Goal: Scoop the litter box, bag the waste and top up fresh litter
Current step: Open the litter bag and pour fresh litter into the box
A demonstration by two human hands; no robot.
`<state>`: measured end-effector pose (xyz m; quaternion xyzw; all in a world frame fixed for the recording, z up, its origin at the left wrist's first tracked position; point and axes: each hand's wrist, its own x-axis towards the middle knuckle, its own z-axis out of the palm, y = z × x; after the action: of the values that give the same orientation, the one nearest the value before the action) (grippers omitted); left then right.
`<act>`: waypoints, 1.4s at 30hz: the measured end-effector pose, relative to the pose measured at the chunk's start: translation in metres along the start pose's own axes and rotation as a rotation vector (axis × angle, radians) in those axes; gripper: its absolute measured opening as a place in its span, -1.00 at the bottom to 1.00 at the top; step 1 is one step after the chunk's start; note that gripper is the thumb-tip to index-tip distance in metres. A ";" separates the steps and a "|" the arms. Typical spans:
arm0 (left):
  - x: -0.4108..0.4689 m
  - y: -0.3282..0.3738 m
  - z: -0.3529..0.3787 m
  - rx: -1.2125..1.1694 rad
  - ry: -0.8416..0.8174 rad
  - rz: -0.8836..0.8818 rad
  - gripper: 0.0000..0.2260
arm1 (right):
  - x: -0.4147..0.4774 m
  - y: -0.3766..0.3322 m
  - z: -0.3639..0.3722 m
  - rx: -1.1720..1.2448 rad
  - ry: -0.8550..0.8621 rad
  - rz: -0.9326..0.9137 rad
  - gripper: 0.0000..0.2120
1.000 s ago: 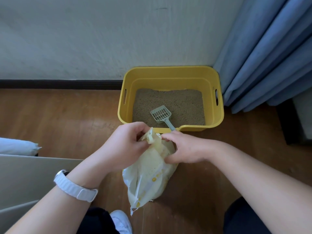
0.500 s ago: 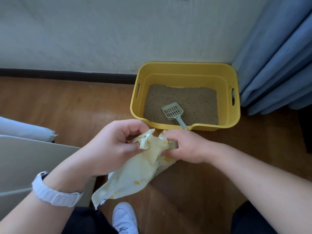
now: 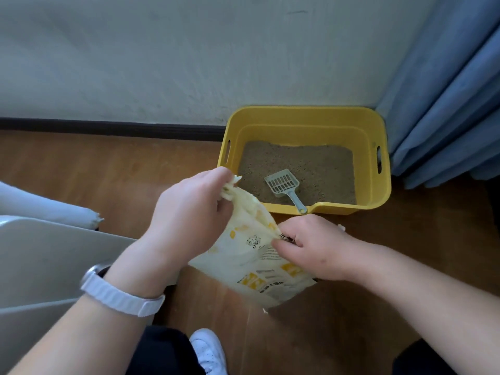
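The person's left hand (image 3: 193,212) is raised in front of the litter box (image 3: 305,115), and its grip is clamped on the crumpled top corner of a cream plastic bag (image 3: 251,269) printed with yellow marks and small dark text. The right hand (image 3: 313,249) sits lower and to the right, its grip pinched on another part of the bag's upper edge, so the plastic is stretched taut between the two hands. The rest of the bag hangs down between the forearms, above the wooden floor (image 3: 81,169); whether its lower end touches the floor cannot be told.

The yellow litter box stands on the floor against the wall (image 3: 189,55), just beside a blue curtain (image 3: 446,104) on its right. It holds a bed of sandy brown litter (image 3: 311,161). A pale slotted scoop (image 3: 282,182) lies on the litter near the front, its handle resting in the dip of the front rim.

A white watch strap (image 3: 121,296) circles the left wrist. A white shoe (image 3: 209,350) shows at the bottom edge between dark trouser legs. At the left stands a pale grey panel (image 3: 54,261), with a light rounded object (image 3: 40,209) behind it that cannot be made out.
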<state>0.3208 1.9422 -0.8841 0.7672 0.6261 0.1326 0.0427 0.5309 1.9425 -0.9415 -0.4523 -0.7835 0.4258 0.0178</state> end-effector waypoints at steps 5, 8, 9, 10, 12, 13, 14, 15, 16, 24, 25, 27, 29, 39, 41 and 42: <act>0.009 0.026 0.014 -0.062 0.155 0.035 -0.77 | -0.014 -0.006 -0.012 0.063 0.124 0.021 -0.58; 0.009 0.043 0.017 -0.199 0.131 0.133 -0.76 | -0.020 -0.002 -0.018 0.146 0.221 0.035 -0.55; 0.008 0.048 0.018 -0.238 0.070 0.163 -0.71 | -0.023 -0.001 -0.020 0.179 0.237 0.032 -0.55; 0.007 0.051 0.019 -0.258 -0.013 0.191 -0.60 | -0.025 0.000 -0.022 0.196 0.249 0.024 -0.55; 0.007 0.054 0.023 -0.262 -0.143 0.262 -0.37 | -0.028 0.000 -0.025 0.199 0.272 0.019 -0.58; 0.007 0.053 0.025 -0.270 -0.184 0.285 -0.27 | -0.029 0.000 -0.026 0.218 0.289 0.021 -0.60; 0.009 0.051 0.027 -0.290 -0.230 0.286 -0.17 | -0.030 0.000 -0.027 0.252 0.312 0.016 -0.62; 0.010 0.048 0.028 -0.318 -0.282 0.271 -0.10 | -0.031 0.000 -0.027 0.288 0.330 0.011 -0.62; 0.010 0.047 0.030 -0.344 -0.331 0.245 -0.05 | -0.032 0.000 -0.027 0.322 0.342 0.004 -0.63; 0.011 0.059 0.039 -0.331 -0.217 0.181 -0.57 | -0.035 0.003 -0.031 0.354 0.430 -0.112 -0.66; 0.011 0.059 0.039 -0.357 -0.198 0.175 -0.65 | -0.035 0.004 -0.032 0.288 0.463 -0.142 -0.66; 0.012 0.057 0.038 -0.406 -0.175 0.170 -0.75 | -0.034 0.007 -0.034 0.257 0.518 -0.177 -0.71; 0.013 0.055 0.038 -0.433 -0.165 0.191 -0.79 | -0.033 0.014 -0.039 0.308 0.485 -0.152 -0.75; 0.018 0.046 0.015 -0.804 -0.151 0.051 -0.91 | -0.018 0.050 -0.048 0.204 0.052 0.050 -0.38; 0.018 0.041 0.009 -0.877 -0.126 0.009 -0.87 | -0.016 0.049 -0.049 0.188 0.050 0.044 -0.40; 0.018 0.040 0.006 -0.911 -0.112 -0.008 -0.85 | -0.014 0.050 -0.049 0.183 0.050 0.032 -0.39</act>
<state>0.3633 1.9516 -0.8780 0.6739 0.5036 0.3523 0.4100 0.5942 1.9756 -0.9394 -0.4719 -0.7331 0.4845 0.0718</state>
